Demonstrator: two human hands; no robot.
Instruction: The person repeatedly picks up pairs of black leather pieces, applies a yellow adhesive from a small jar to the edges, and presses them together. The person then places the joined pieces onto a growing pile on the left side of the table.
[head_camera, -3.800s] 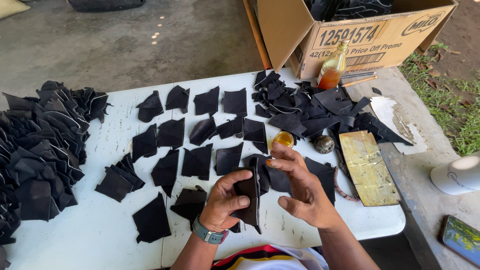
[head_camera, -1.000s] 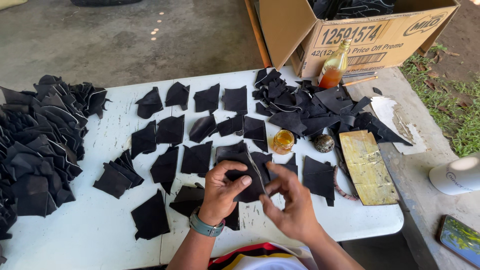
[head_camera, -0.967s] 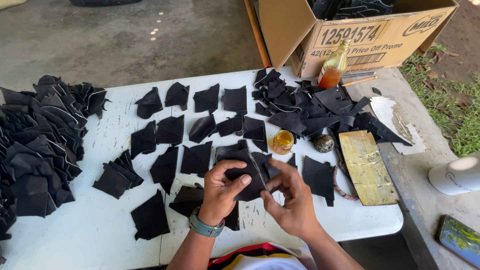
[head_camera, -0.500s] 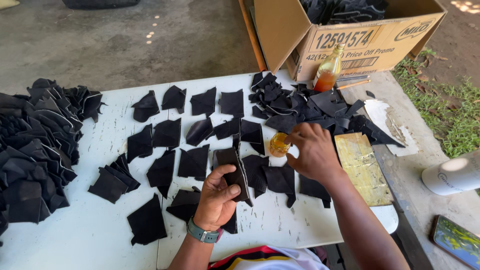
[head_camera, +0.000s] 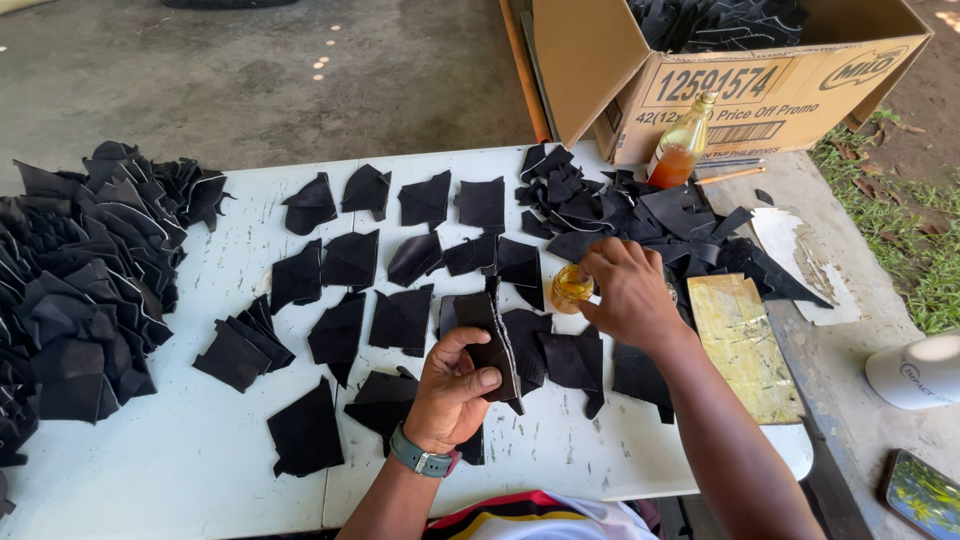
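Black piece (head_camera: 493, 345) stays gripped; right hand (head_camera: 628, 293) reached jar (head_camera: 570, 288).

- Right hand (head_camera: 630, 290) covers part of small amber jar (head_camera: 570, 288); fingertips not visible.
- Big black pile (head_camera: 70, 290) cut off at left edge.
- Cardboard box (head_camera: 740, 70) cropped at top.
- Phone (head_camera: 920, 495) cut off bottom right.
- White cup (head_camera: 915, 372) cropped at right edge.

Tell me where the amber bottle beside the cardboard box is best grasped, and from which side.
Probably around the amber bottle's lower body, coming from the table side. It stands upright, its narrow neck gives less hold, and the cardboard box appears to stand close behind it, blocking that side.
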